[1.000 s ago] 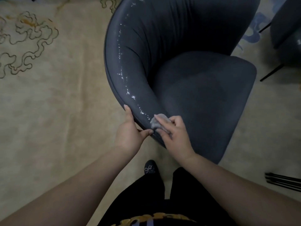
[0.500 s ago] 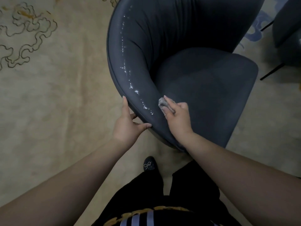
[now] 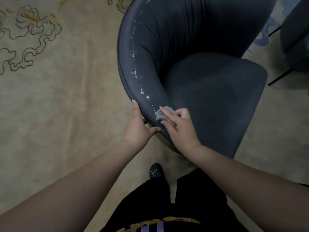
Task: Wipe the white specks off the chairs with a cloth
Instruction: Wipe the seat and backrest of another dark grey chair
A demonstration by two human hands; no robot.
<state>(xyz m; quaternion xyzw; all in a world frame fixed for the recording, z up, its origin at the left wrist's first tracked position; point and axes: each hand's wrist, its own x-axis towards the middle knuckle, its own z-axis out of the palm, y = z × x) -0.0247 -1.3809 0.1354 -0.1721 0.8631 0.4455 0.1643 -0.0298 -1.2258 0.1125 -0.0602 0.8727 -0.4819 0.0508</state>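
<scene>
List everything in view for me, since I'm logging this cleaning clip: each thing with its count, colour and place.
armchair: one, dark grey, centre of the view on the carpet
white specks: a trail, white, along the armchair's curved left rim, running away from the cloth
cloth: one, light grey, bunched on the near end of the rim
second chair: one, dark grey with thin black legs, partly cut off at the right edge
carpet: one, beige with a dark swirl pattern, under everything
shoe: one, black with a sparkly bow, below the armchair
left hand: rests on the rim's outer edge, fingers straight
right hand: presses the cloth on the rim, grip pinching it
</scene>
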